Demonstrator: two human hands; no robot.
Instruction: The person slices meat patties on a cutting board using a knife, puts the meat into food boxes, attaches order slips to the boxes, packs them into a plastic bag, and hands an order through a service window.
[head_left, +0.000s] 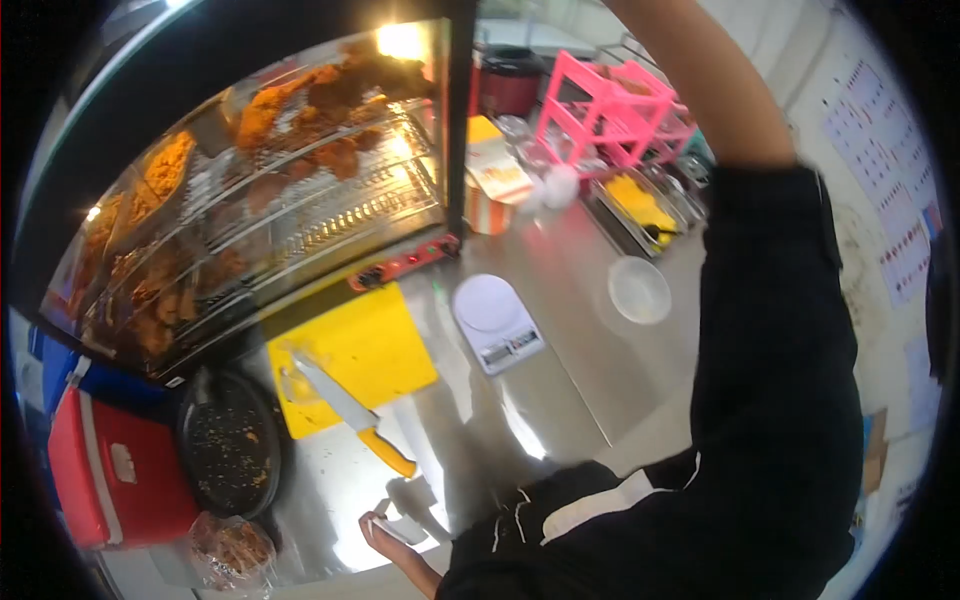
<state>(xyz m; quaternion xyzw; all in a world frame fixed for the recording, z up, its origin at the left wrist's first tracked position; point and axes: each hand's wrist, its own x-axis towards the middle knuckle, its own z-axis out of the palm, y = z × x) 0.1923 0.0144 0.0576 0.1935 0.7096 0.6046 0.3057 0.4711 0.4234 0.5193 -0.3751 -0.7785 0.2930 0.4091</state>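
Observation:
Low in the head view, my left hand (378,536) is closed around a small white flat object (402,527), too unclear to name, held over the steel counter's near edge. A knife (345,400) with a yellow handle lies just beyond it, its blade resting across a yellow cutting board (385,335). My right arm, in a black sleeve, reaches up past the top edge of the picture, so my right hand is out of sight. A white kitchen scale (495,310) sits on the steel counter to the right of the board.
A lit glass display case (330,200) with fried food stands at the back left. Beside it are a round black pan (230,445), a red cooler box (120,465) and a bagged food item (232,550). Rightward stand a pink rack (600,110), a metal tray (625,240) and a clear bowl (640,290).

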